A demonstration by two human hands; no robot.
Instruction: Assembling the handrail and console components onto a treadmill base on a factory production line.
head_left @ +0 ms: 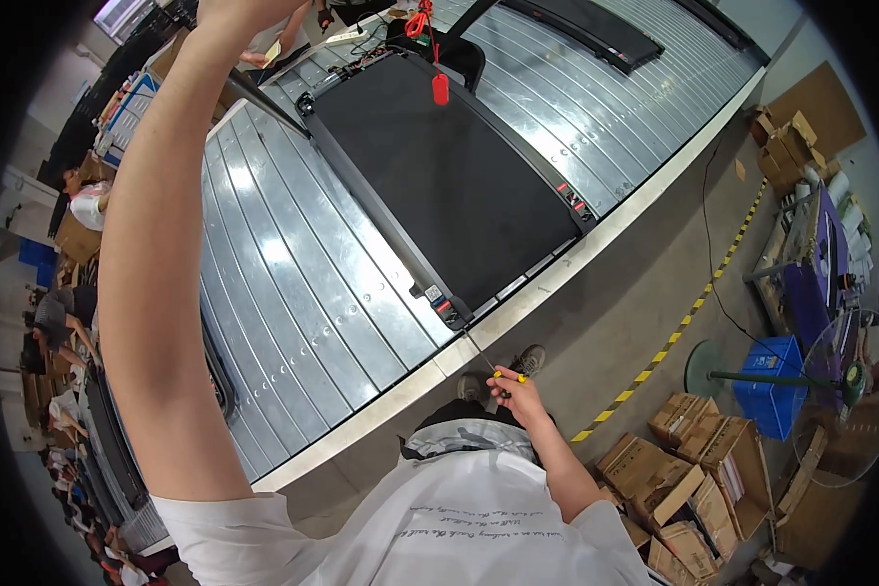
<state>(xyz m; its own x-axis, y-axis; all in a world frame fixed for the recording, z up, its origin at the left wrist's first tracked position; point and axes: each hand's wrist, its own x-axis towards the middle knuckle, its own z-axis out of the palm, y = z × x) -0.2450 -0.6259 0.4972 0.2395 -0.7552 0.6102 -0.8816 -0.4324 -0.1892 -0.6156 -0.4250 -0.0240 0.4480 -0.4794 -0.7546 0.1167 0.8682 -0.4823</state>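
Observation:
My right hand (520, 398) is closed around a hand tool with a yellow-and-black handle (499, 374) and a long thin shaft. The shaft's tip reaches the near left corner of a treadmill (439, 176), by its end cap (449, 312). Whether the tip sits inside the corner is too small to tell. Black belt and grey side rails make up the treadmill, which lies on a metal conveyor table. My left arm stretches up and forward. The left hand (244, 12) is cut off by the upper edge, so its fingers are hidden. A red tag (440, 90) hangs from a red cord above the belt.
The slatted metal conveyor (293, 264) has a pale front edge (415, 374). Another dark treadmill part (596, 34) lies farther along. Cardboard boxes (693, 488), a blue bin (772, 391) and a standing fan (855, 381) are at right. Co-workers are at far left; another person's hand (256, 60) shows beyond my arm.

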